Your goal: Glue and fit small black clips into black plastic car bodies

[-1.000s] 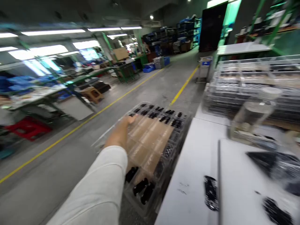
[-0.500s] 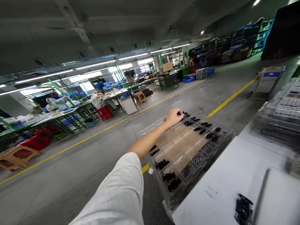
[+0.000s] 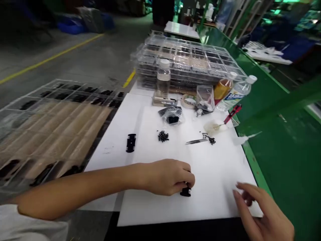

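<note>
My left hand [image 3: 170, 177] is closed around a small black plastic part [image 3: 186, 191], low over the white work sheet [image 3: 155, 211]; its fingers cover the upper end of the part. At the right, above the sheet's near corner, my right hand [image 3: 262, 211] has thumb and fingers apart and nothing between them. A similar black part [image 3: 130, 143] lies on the table left of the sheet. Farther in are a pile of tiny black pieces [image 3: 163, 136], a second small pile [image 3: 210, 139] and metal tweezers [image 3: 197, 141].
A divided clear tray [image 3: 62, 117] with black parts stands at the left. Stacked trays [image 3: 180, 60] rise at the back, behind a clear bottle [image 3: 164, 78], a tape roll [image 3: 188, 101] and a plastic bag [image 3: 173, 115]. A red-handled tool [image 3: 232, 113] and a green partition [image 3: 288, 144] border the right.
The view has swung right and down to the table. My left hand has come from the far side of the divided tray to the white sheet, holding a black part. My right hand has entered view.
</note>
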Tool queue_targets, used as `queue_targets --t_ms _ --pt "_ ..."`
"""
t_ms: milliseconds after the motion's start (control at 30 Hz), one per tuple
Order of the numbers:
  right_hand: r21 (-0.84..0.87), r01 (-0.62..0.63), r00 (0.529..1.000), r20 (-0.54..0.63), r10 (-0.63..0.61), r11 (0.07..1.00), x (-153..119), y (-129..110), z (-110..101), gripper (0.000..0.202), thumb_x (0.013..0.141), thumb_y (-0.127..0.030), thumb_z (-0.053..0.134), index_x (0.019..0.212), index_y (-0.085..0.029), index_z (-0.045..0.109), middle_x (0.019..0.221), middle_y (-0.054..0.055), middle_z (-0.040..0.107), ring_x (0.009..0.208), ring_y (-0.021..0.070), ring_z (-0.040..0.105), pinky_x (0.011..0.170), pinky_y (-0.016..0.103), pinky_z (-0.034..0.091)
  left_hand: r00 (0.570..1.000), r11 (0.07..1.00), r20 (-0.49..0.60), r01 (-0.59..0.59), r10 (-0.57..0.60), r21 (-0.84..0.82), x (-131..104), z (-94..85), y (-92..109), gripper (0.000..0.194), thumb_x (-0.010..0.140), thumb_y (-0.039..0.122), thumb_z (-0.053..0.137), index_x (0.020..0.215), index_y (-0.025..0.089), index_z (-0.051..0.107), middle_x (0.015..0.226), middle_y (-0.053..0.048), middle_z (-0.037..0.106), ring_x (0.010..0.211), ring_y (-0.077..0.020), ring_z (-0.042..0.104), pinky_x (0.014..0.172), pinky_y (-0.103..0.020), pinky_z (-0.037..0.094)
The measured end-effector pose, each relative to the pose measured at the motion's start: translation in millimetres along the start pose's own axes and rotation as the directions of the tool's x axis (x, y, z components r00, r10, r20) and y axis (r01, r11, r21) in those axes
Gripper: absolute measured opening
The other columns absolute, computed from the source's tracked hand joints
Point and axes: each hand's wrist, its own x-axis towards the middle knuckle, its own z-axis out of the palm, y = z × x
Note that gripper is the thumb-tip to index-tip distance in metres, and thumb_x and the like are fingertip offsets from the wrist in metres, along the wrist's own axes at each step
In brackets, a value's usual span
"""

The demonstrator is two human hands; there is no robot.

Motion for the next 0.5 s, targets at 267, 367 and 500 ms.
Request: queue_targets --t_ms 267,367,500 --pt "0.023 -0.159 0.982 -0.096 0.161 0.987 112 10 22 0.027 0.095 -0.052 0.074 0.100 -0.025 0.077 0.072 -0.001 0.065 0.058 0.0166 0.058 0.058 0.033 0.046 0.983 0.907 -0.149 -0.039 0.111 0.419 13 28.9 -5 0.013 0.099 0.018 0.060 0.104 0.014 0.072 0.112 -0.017 0.069 0.078 -0.0238 0.063 0.060 -0.039 0.051" --pt "-0.018 -0.346 0.915 -0.229 0.333 0.938 151 47 15 0.057 0.081 -0.061 0.087 0.117 -0.019 0.072 0.073 0.002 0.064 0.062 0.0216 0.060 0.056 0.035 0.043 0.964 0.887 -0.143 -0.142 0.225 0.440 5 37.9 -8 0.036 0.104 0.041 0.062 0.117 0.009 0.073 0.080 -0.004 0.064 0.063 -0.0199 0.056 0.046 -0.036 0.042" --pt "-0.033 -0.422 0.903 -0.101 0.417 0.906 172 74 13 0.039 0.076 -0.054 0.090 0.094 -0.021 0.080 0.075 0.004 0.068 0.061 0.0213 0.059 0.063 0.041 0.049 0.943 0.855 -0.156 -0.186 0.293 0.484 1 46.6 -12 0.039 0.102 0.029 0.062 0.127 0.000 0.071 0.072 -0.002 0.064 0.057 -0.0184 0.055 0.040 -0.035 0.038"
